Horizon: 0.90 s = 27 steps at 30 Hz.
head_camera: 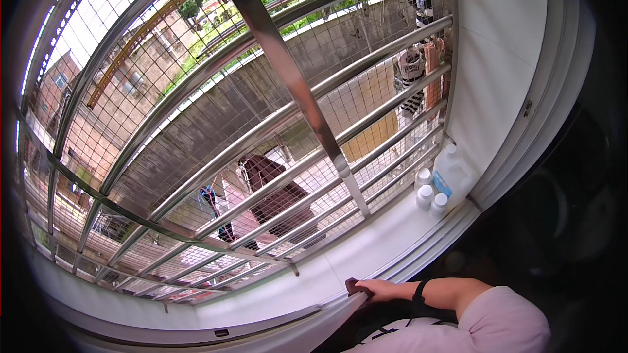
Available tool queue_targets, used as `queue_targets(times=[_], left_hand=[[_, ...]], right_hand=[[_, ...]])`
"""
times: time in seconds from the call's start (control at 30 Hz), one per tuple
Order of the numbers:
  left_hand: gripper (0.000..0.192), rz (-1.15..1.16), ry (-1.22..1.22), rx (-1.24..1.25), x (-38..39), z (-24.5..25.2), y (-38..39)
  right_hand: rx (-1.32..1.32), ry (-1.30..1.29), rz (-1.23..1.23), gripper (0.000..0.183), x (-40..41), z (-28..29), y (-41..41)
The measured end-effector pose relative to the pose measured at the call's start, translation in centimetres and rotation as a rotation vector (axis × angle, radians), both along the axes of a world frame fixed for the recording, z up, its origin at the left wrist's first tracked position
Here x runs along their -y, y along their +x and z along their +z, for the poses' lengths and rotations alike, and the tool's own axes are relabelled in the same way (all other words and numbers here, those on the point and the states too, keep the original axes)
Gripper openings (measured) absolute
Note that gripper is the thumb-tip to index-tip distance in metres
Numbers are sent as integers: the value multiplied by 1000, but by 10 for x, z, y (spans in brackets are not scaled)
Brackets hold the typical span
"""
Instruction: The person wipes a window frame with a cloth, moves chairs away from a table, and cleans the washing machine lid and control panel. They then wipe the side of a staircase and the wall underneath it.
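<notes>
My right hand grips a dark brown cloth, its fingers closed around it. The cloth rests against the end of a pale edge that looks like part of a sliding window sash, just inside the white window track. A black band circles my right forearm. Out of view is my left hand. Beyond the cloth runs the white window sill.
A white plastic jug and several small white bottles stand in the sill's right corner. Steel security bars with wire mesh close off the outside. Past them hang a dark brown garment and striped clothing.
</notes>
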<state>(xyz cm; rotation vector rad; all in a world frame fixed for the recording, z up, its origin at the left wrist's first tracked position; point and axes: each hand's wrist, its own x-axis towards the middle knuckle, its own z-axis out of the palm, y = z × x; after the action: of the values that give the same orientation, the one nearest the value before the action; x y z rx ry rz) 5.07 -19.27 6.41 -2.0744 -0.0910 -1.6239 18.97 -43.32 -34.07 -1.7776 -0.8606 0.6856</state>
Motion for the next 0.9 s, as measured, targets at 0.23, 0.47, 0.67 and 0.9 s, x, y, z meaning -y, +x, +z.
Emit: queue_targets(times=[0.23,0.47,0.67,0.9], left_hand=[[32,-28,-476,349,26,11,25],[28,-300,648,-159,-3,37,15],[18,-33,-32,-10,9,5,4],[15,-114,-26,-63,6,11,0]], right_hand=[[-155,-130,99,63,-2,-6,9],[-99,6,50,54,-5,-28,2],[-114,-39,29,57,0,-30,1],[-32,-247,49,69,10,-2,-2]])
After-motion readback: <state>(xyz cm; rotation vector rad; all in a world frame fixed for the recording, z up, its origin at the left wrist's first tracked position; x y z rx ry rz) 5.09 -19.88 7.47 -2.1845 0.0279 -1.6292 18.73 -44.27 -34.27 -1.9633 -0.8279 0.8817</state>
